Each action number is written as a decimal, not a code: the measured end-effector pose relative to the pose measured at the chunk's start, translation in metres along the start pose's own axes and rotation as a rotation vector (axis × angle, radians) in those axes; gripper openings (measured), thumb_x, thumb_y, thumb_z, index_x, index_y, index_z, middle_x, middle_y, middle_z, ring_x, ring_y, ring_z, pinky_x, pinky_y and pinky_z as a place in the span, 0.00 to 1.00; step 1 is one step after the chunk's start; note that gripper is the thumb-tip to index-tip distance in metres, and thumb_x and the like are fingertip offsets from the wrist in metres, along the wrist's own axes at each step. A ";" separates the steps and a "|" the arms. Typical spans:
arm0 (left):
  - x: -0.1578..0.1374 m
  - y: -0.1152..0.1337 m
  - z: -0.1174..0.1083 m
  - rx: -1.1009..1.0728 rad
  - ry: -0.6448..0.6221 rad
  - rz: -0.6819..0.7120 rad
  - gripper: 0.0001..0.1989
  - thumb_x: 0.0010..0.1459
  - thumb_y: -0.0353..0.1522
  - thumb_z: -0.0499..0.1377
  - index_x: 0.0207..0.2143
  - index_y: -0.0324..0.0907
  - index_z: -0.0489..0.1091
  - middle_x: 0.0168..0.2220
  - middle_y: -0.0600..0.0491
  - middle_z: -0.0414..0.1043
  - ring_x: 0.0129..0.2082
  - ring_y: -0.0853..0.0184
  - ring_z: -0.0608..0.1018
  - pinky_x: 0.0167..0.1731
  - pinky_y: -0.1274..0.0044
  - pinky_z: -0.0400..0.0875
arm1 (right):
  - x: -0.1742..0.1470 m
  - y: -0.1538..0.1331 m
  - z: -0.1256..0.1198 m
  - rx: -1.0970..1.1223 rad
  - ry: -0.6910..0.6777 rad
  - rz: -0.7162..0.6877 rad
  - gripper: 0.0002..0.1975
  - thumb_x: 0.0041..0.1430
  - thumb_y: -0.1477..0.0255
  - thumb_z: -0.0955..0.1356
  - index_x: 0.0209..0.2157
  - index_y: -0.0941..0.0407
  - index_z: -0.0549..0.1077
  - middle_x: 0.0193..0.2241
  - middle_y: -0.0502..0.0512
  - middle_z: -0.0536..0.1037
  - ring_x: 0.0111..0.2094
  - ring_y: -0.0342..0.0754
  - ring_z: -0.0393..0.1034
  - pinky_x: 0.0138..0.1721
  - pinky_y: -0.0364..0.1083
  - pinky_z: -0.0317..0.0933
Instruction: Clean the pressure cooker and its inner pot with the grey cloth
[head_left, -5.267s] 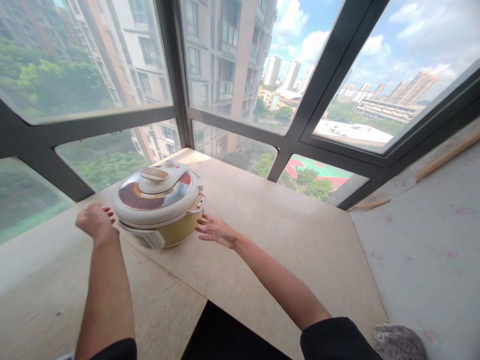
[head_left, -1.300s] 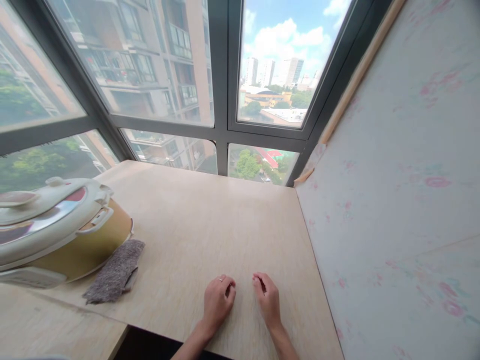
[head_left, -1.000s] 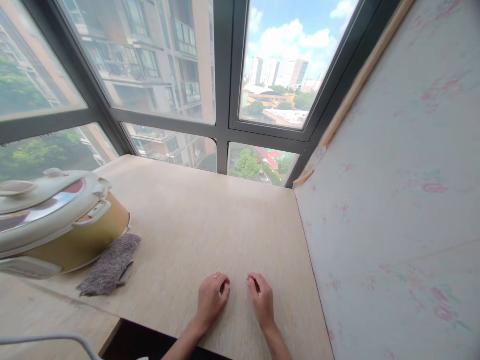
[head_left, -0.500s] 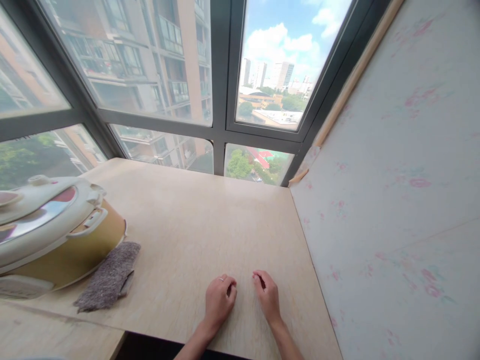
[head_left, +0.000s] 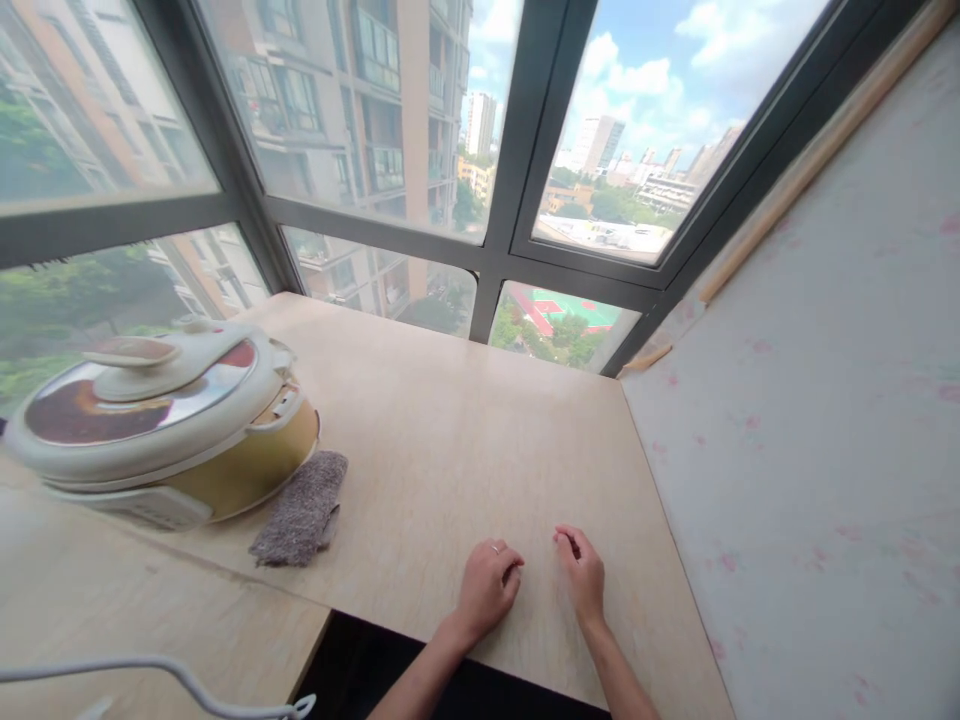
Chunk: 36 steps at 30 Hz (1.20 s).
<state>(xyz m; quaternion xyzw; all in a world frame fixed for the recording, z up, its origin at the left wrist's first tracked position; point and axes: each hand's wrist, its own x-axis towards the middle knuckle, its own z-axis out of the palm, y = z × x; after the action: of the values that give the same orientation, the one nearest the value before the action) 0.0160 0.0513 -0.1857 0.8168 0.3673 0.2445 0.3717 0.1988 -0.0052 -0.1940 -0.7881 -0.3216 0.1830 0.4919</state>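
The person seems to be resting: the left hand [head_left: 487, 592] and right hand [head_left: 585, 578] are sitting apart, fingers curled loosely closed on nothing visible. Reaching the grey cloth [head_left: 302, 509] would call for uncurling and moving leftward; it is lying left of and slightly beyond the fingers, beside the cooker [head_left: 176, 425], its long axis running near-left to far-right.
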 end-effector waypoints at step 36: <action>-0.084 -0.070 -0.181 -0.372 0.850 -0.705 0.31 0.51 0.32 0.62 0.59 0.37 0.66 0.52 0.43 0.76 0.51 0.57 0.78 0.50 0.70 0.73 | -0.066 -0.186 0.213 0.395 -1.069 0.283 0.25 0.53 0.55 0.74 0.49 0.54 0.73 0.50 0.62 0.77 0.50 0.58 0.74 0.37 0.52 0.75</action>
<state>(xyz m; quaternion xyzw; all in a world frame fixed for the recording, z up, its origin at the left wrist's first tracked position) -0.1861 0.0945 -0.1422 0.3964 0.6847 0.4728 0.3879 -0.0390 0.1470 -0.1254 -0.5152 -0.3763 0.6754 0.3698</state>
